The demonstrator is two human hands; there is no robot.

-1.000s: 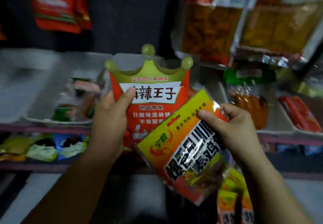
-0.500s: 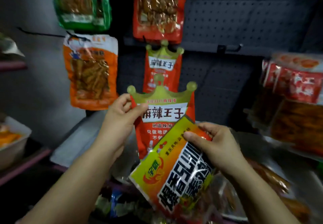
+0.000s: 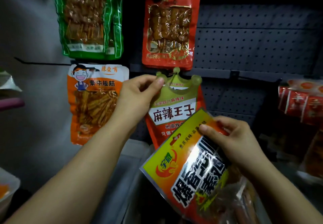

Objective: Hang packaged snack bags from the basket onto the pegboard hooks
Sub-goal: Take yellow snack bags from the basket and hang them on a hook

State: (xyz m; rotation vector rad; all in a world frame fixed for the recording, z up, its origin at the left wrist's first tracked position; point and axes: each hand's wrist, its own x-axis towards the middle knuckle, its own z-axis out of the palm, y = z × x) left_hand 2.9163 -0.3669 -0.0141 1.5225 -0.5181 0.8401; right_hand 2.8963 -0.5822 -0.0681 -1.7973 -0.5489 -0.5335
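Dim shop aisle; dark perforated pegboard with hooks. Hung: green bag, red skewer bag, orange bag. Left hand pinches crown-topped red bag by its top edge, up at a hook. Right hand grips yellow-orange bag, lower, fingers curled round its upper edge. Pale bin below

A plain grey wall is seen at the left of the frame. The scene is dimly lit. A pink-edged shelf is glimpsed at the left edge.
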